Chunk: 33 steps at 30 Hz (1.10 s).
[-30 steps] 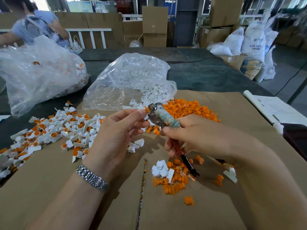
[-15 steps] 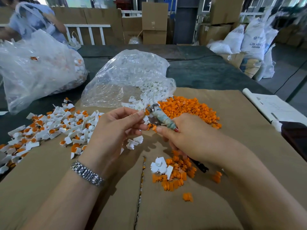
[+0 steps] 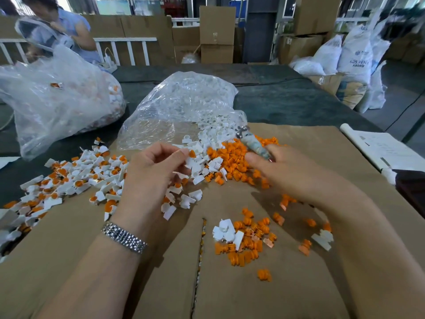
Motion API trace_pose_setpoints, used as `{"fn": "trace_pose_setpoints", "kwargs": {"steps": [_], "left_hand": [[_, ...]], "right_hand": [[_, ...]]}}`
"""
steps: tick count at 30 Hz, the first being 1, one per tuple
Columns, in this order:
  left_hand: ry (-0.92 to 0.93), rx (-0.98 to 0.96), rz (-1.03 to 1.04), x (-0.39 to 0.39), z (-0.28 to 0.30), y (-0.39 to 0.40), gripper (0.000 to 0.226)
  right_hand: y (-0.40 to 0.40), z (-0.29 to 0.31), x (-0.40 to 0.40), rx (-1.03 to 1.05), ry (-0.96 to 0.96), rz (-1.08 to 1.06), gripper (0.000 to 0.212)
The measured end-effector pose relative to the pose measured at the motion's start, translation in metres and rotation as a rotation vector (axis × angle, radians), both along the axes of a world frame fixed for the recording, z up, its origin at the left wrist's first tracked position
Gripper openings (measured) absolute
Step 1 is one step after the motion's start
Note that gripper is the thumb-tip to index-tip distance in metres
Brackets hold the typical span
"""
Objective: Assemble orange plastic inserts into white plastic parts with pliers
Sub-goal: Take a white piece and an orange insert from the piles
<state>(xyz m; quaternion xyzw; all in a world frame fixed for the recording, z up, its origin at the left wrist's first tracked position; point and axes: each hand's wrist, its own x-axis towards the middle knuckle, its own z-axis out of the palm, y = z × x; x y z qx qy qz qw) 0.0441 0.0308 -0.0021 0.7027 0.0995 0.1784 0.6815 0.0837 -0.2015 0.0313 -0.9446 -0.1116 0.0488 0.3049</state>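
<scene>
My left hand [image 3: 156, 171] pinches a white plastic part with an orange insert [image 3: 191, 157] in it, between thumb and fingertips. My right hand [image 3: 282, 169] grips the tape-wrapped pliers [image 3: 251, 141], whose metal jaws point up and away, over the pile of loose orange inserts [image 3: 239, 157]. The jaws are apart from the held part. Loose white parts [image 3: 213, 134] spill from a clear bag [image 3: 179, 107] just behind. Finished white-and-orange pieces [image 3: 76, 178] lie heaped at the left.
A small heap of orange inserts and white parts [image 3: 243, 238] lies on the brown cardboard [image 3: 287, 284] near me. A big clear bag of finished pieces [image 3: 53, 97] sits at far left. White papers [image 3: 381, 146] lie at right. Another person [image 3: 64, 26] works across the table.
The pliers have come away from the part and swung right and up. My left hand has drawn left with the assembled piece. The camera has tilted a little.
</scene>
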Motion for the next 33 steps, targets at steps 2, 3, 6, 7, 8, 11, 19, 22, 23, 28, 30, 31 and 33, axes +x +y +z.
{"fn": "trace_pose_setpoints", "kwargs": {"steps": [2, 3, 6, 7, 8, 11, 19, 22, 23, 28, 30, 31, 33], "left_hand": [[-0.008, 0.153, 0.112, 0.001, 0.000, 0.003, 0.006], [-0.008, 0.210, 0.164, 0.000, 0.000, 0.005, 0.005], [0.011, 0.547, 0.374, 0.002, 0.000, 0.012, 0.009], [0.025, 0.696, 0.441, 0.002, 0.000, 0.015, 0.007], [0.033, 0.812, 0.479, 0.001, 0.000, 0.016, 0.004], [-0.006, 0.948, 0.361, 0.000, -0.003, 0.013, 0.005], [0.116, 1.386, -0.106, -0.001, -0.015, -0.008, 0.024], [0.082, 1.348, -0.090, 0.000, -0.016, -0.007, 0.016], [0.038, 1.241, -0.062, 0.000, -0.015, -0.007, 0.012], [-0.026, 0.435, -0.024, -0.002, -0.004, -0.005, 0.006], [-0.004, 0.184, -0.070, -0.003, -0.001, -0.003, 0.005], [0.014, 0.071, -0.100, -0.003, 0.001, -0.001, 0.005], [0.042, -0.145, -0.166, -0.001, 0.002, 0.001, 0.008]], "right_hand": [[-0.002, -0.012, 0.011, -0.132, -0.073, -0.077, 0.039], [-0.003, -0.019, 0.017, -0.207, -0.082, -0.107, 0.039], [-0.007, -0.036, 0.026, -0.447, -0.103, -0.182, 0.049], [-0.007, -0.040, 0.027, -0.504, -0.126, -0.199, 0.054], [-0.007, -0.042, 0.027, -0.529, -0.145, -0.207, 0.057], [-0.005, -0.045, 0.029, -0.526, -0.151, -0.209, 0.064], [-0.001, -0.051, 0.027, -0.513, -0.120, -0.196, 0.070], [0.002, -0.048, 0.025, -0.432, -0.234, -0.203, 0.068], [0.005, -0.046, 0.024, -0.404, -0.327, -0.178, 0.062], [0.023, -0.046, 0.022, -0.462, -0.493, 0.112, 0.035], [0.029, -0.052, 0.022, -0.518, -0.472, 0.156, 0.036], [0.030, -0.053, 0.023, -0.524, -0.466, 0.164, 0.035], [0.032, -0.052, 0.023, -0.525, -0.467, 0.176, 0.031]]}}
